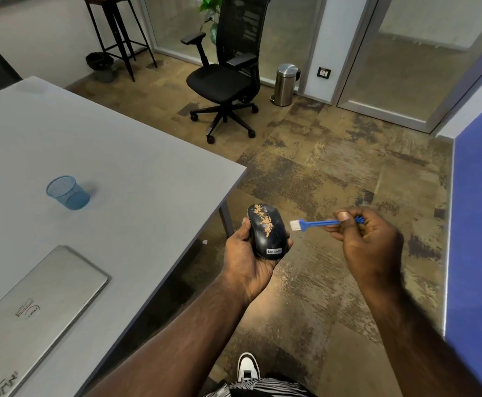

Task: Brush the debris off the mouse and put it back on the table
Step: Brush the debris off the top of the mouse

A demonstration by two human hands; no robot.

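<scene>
Both forearms were bare, no sleeves in view anywhere up to the frame edge. No watch, rings or bands on the left hand [248,259] or the right hand [368,242]. Nails were short; one thumbnail on the right hand faced the camera, plain and unpainted. Light hair showed along the left forearm. At the near edge, low centre, was a strip of black-and-white zebra-striped fabric [262,388], the garment type unclear. Just beyond it was one shoe [247,366]: white upper, black panels at the sides and tongue, toe pointing far. The other foot was out of view.
</scene>
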